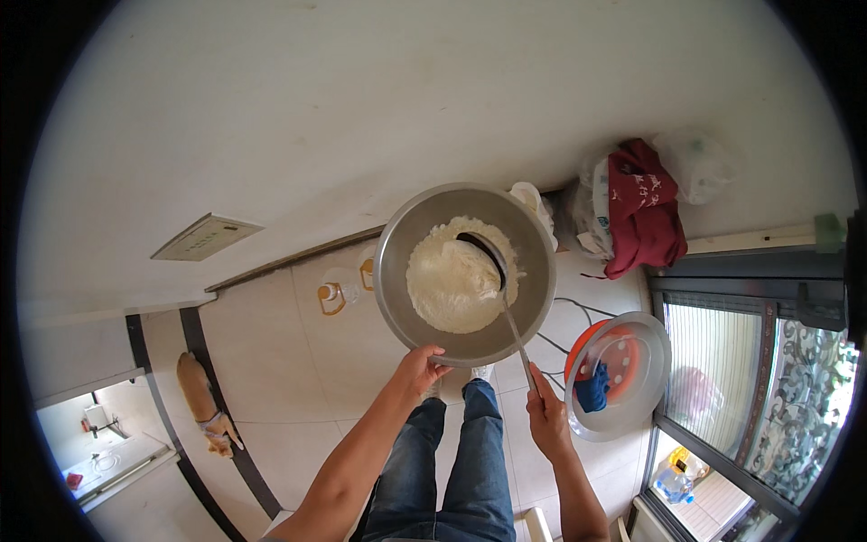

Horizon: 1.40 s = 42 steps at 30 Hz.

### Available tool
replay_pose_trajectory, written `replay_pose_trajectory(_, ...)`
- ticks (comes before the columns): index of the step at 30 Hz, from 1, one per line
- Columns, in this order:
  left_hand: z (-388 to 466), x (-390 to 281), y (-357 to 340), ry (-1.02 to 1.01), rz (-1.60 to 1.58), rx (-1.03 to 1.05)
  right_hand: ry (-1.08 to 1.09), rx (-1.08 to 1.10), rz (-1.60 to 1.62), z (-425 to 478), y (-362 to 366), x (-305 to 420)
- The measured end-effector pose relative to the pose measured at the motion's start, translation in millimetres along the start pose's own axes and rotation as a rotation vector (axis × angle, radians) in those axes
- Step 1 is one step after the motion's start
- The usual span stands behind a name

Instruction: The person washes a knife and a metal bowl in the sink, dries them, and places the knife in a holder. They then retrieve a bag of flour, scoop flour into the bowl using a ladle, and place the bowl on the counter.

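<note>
A wide metal basin (396, 305) holds a mound of pale flour (447, 284). My left hand (425, 369) grips the basin's near rim, thumb over the edge. In my right hand (547, 413) is the long handle of a metal ladle (518, 335), whose dark bowl lies tilted in the flour at the right of the mound. How deep the ladle's bowl sits in the flour cannot be told. What the basin rests on is hidden beneath it.
Clear bottles with yellow handles (332, 299) stand on the floor left of the basin. At the right are a translucent basin (653, 379) with a blue cloth (593, 389), dark cables, and a dark red bag (643, 217). A dog (198, 393) lies far left.
</note>
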<state>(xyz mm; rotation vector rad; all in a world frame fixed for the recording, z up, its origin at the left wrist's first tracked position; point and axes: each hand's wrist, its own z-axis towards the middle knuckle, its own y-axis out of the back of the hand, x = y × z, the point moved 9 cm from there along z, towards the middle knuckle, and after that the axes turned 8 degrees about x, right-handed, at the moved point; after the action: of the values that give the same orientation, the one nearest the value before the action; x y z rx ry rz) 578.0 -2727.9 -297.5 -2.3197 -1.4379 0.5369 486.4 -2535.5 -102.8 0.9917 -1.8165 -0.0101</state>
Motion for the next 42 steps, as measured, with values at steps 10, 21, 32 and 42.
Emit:
replay_pose_trajectory(10, -7.5, -9.8, -4.3, -0.048, 0.054, 0.004, -0.130, -0.010, 0.586, -11.8, -4.8, -18.0)
replay_pose_trajectory(21, -0.8, -9.5, 2.9, -0.031, 0.023, 0.022, -0.040, -0.006, 0.702, -17.5, -0.9, -15.1)
replay_pose_trajectory(32, 0.6, -13.6, 5.0, -0.035, 0.036, 0.008, -0.089, -0.059, 0.615, -12.8, -7.7, -17.2)
replay_pose_trajectory(42, 0.3, -13.4, 7.2, -0.033, 0.026, 0.005, -0.201, 0.012, 0.996, -13.3, -15.2, -27.2)
